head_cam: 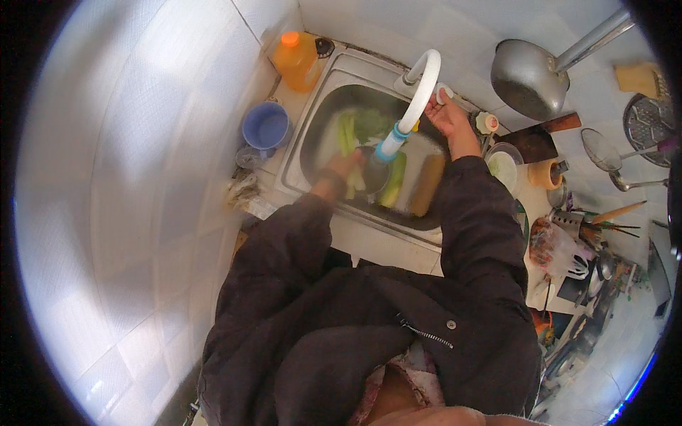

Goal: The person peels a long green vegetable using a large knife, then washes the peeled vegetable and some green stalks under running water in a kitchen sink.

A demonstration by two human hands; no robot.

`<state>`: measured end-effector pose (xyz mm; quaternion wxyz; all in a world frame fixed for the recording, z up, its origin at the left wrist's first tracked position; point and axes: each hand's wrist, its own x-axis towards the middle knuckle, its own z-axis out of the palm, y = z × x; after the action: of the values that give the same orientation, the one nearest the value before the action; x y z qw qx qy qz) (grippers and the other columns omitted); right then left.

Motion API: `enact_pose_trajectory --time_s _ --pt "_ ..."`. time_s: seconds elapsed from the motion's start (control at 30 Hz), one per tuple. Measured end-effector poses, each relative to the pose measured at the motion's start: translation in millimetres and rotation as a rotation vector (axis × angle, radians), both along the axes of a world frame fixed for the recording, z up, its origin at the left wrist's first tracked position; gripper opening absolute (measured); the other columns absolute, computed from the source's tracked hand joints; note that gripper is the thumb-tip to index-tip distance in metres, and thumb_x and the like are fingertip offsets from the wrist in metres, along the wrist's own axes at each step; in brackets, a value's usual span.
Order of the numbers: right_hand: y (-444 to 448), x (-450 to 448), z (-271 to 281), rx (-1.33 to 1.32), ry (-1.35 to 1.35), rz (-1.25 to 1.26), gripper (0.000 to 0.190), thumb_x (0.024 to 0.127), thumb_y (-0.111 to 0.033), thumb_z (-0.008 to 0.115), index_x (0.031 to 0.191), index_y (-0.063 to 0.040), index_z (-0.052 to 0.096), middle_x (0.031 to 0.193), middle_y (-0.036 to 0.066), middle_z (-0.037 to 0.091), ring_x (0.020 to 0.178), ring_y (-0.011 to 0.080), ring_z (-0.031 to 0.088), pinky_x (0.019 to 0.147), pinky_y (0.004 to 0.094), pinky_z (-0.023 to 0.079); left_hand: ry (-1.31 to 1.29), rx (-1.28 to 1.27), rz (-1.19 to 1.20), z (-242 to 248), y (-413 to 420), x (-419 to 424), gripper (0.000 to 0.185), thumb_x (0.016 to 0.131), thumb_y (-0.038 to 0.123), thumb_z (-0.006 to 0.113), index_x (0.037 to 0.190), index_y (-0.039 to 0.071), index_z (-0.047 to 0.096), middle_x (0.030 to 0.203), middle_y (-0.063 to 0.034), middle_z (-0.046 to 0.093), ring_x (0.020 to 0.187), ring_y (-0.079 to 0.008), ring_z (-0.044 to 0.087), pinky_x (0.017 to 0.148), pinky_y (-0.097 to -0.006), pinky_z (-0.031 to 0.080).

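Observation:
My left hand (pixel 343 166) is down in the stainless steel sink (pixel 298 181), closed around a bunch of green-stalked leafy vegetable (pixel 347 133). Pale stalk ends stick out below the fingers, and the image there is blurred. My right hand (pixel 450 120) reaches past the white curved faucet (pixel 429 80), its fingertips on a round white tap knob (pixel 444 94). The faucet's blue-and-white nozzle (pixel 390 146) points down at a dark round bowl or pan (pixel 377 178) in the sink. Beside it lie a long green vegetable (pixel 393 183) and a thick brown one (pixel 428 183).
Left of the sink stand an orange-filled jug (pixel 298 66) and a blue mug (pixel 266 127). A metal long-handled pot (pixel 527 80) hangs on the right wall. On the right counter are a cleaver (pixel 533 142), a glass bowl (pixel 503 165), a wooden mortar (pixel 544 174) and a plastic bag (pixel 559 250).

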<state>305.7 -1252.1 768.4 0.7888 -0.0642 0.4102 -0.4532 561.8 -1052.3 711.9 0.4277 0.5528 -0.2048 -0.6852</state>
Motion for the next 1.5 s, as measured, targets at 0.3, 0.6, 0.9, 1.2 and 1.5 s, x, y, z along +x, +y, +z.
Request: enact_pose_trajectory --time_s 0.3,0.6,0.9,1.2,1.5 --pt "138 60 -88 0.055 -0.146 0.348 0.027 0.093 -0.023 0.053 0.113 -0.006 0.057 0.106 0.008 0.063 0.095 0.0240 0.060 0.084 0.0384 0.050 -0.319 -0.086 -0.030 -10 -1 11 0.045 0.084 0.044 0.065 0.104 0.003 0.063 0.088 -0.0090 0.065 0.077 -0.0198 0.061 0.067 -0.0343 0.047" --pt "167 82 -51 -0.253 0.539 0.493 0.034 0.097 -0.035 0.044 0.112 -0.007 0.056 0.097 0.009 0.063 0.077 0.0234 0.063 0.063 0.0367 0.052 -0.126 -0.017 -0.086 -22 -31 -22 0.042 0.092 0.039 0.056 0.113 0.003 0.058 0.091 -0.0055 0.064 0.078 -0.0147 0.060 0.069 -0.0300 0.049" --pt "164 65 -24 -0.472 1.022 0.340 0.030 0.095 -0.031 0.049 0.107 -0.005 0.059 0.097 0.007 0.064 0.082 0.0165 0.061 0.068 0.0335 0.050 -0.406 -0.350 -0.101 -21 -42 -51 0.039 0.090 0.039 0.059 0.111 0.006 0.056 0.088 -0.0065 0.061 0.076 -0.0172 0.060 0.067 -0.0334 0.049" --pt "196 46 -110 -0.450 1.587 0.850 0.031 0.082 -0.015 0.059 0.109 -0.001 0.061 0.103 0.024 0.064 0.098 0.0401 0.060 0.084 0.0434 0.048 0.014 -0.046 -0.044 7 -32 -6 0.033 0.090 0.033 0.062 0.096 0.001 0.057 0.080 -0.0088 0.062 0.066 -0.0216 0.063 0.059 -0.0351 0.054" --pt "214 80 -123 -0.536 0.905 0.421 0.040 0.078 -0.004 0.056 0.118 -0.001 0.056 0.107 0.021 0.064 0.098 0.0318 0.063 0.082 0.0381 0.048 -0.130 -0.124 -0.205 -5 -28 2 0.031 0.092 0.030 0.059 0.096 0.000 0.060 0.082 -0.0074 0.065 0.071 -0.0186 0.064 0.064 -0.0316 0.053"
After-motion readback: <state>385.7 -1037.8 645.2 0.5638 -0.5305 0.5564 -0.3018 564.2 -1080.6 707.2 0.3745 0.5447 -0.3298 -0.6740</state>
